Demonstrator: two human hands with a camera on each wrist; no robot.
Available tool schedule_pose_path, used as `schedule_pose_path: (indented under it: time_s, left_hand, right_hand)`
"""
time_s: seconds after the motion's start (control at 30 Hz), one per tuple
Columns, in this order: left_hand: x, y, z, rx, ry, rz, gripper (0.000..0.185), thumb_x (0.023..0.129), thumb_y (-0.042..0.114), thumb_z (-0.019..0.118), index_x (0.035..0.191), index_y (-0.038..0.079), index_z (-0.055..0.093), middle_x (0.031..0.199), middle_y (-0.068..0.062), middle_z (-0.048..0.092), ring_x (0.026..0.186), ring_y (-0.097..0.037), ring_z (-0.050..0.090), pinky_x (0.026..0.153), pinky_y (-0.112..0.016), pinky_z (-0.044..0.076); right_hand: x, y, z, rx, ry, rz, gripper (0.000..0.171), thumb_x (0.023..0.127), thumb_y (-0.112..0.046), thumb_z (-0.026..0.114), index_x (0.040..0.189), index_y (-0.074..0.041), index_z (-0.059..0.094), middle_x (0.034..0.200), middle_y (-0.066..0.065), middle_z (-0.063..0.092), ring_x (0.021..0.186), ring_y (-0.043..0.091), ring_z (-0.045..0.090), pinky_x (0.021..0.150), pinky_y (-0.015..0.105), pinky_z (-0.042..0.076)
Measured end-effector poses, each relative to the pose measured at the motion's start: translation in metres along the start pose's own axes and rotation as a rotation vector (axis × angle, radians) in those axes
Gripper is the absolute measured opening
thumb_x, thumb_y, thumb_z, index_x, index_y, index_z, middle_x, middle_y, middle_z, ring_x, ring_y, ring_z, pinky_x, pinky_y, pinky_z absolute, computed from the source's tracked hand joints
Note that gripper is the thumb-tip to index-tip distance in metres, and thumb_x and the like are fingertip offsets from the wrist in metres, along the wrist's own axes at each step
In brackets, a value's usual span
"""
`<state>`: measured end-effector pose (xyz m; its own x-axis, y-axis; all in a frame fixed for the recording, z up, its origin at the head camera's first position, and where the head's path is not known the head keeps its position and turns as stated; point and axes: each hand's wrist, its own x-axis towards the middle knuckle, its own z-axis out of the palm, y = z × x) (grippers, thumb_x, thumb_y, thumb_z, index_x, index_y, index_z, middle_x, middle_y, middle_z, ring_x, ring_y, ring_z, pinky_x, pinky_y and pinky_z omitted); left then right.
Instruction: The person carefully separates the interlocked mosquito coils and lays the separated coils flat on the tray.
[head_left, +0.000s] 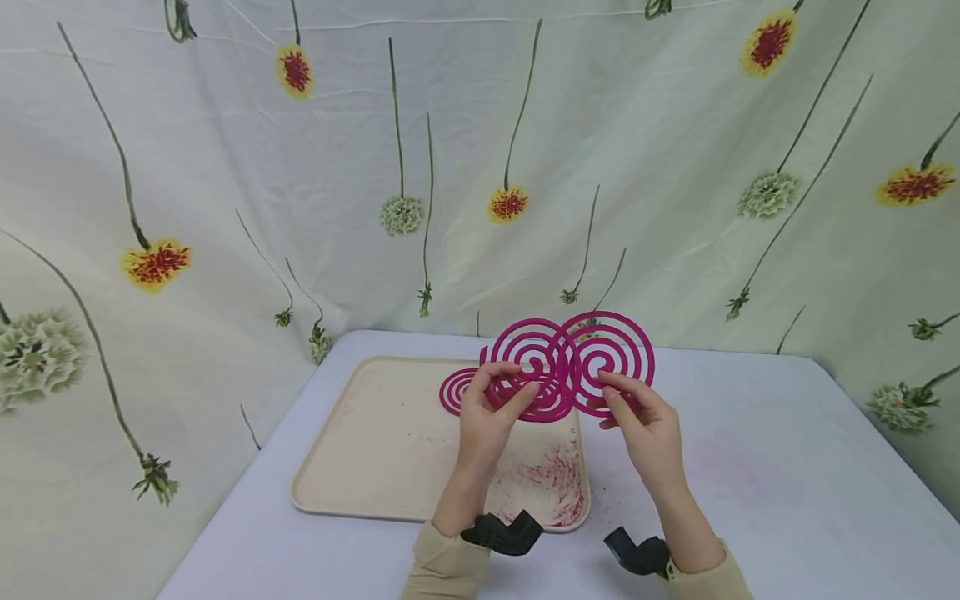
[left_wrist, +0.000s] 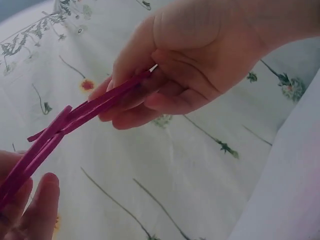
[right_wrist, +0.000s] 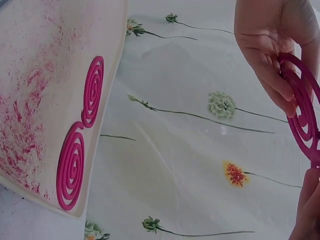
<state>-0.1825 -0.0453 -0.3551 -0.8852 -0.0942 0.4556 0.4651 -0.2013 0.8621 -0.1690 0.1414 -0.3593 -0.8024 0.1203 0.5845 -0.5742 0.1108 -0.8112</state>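
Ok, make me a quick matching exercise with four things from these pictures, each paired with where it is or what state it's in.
Things:
1. pink spiral coils
2. tray
3. left hand
4. flat pair of coils

States:
A. lying on the tray
B. streaked with pink dust
C. held up between both hands
D. grips the left-side coil

Pairs: 1-C, 2-B, 3-D, 4-A

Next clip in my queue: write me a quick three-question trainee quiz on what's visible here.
1. True or false: both hands hold the pink spiral coils above the table.
2. Where do the other pink coils lie? A) on the beige tray B) on the curtain C) on a sleeve
3. What stains the tray's near right corner?

Key: 1. True: left hand and right hand each pinch a coil. 2. A. 3. Pink powder residue.
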Motion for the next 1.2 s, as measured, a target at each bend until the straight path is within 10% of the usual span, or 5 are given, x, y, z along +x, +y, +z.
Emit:
schedule_pose_path:
  time_s: [0.6, 0.9, 1.2]
  left_hand:
    - [0.006, 0.006, -0.036, 0.063, -0.268, -0.015, 0.035, 0.082, 0.000, 0.069, 0.115, -0.002, 0.059, 0.116, -0.015, 0.057, 0.105, -0.027, 0.057, 0.083, -0.036, 0.053]
    - [0.007, 0.005, -0.029, -0.021, -0.195, -0.024, 0.039, 0.083, -0.002, 0.068, 0.120, -0.005, 0.057, 0.119, -0.017, 0.056, 0.108, -0.026, 0.057, 0.084, -0.036, 0.053]
    - [0.004, 0.002, -0.012, -0.164, -0.032, 0.045, 0.037, 0.084, -0.005, 0.065, 0.120, -0.008, 0.054, 0.115, -0.017, 0.060, 0.107, -0.026, 0.060, 0.085, -0.037, 0.051]
  right_hand:
    - [0.012, -0.001, -0.035, -0.154, -0.268, 0.169, 0.045, 0.082, -0.005, 0.071, 0.125, -0.004, 0.055, 0.111, 0.016, 0.056, 0.083, 0.012, 0.063, 0.068, 0.026, 0.056]
    - [0.011, 0.024, -0.035, -0.077, -0.204, 0.088, 0.035, 0.082, -0.013, 0.073, 0.114, -0.005, 0.061, 0.102, 0.013, 0.058, 0.079, 0.015, 0.064, 0.068, 0.025, 0.056]
    - [0.006, 0.003, -0.016, -0.079, 0.050, 0.086, 0.033, 0.079, -0.005, 0.074, 0.110, -0.001, 0.065, 0.092, 0.003, 0.065, 0.073, 0.013, 0.063, 0.065, 0.023, 0.056]
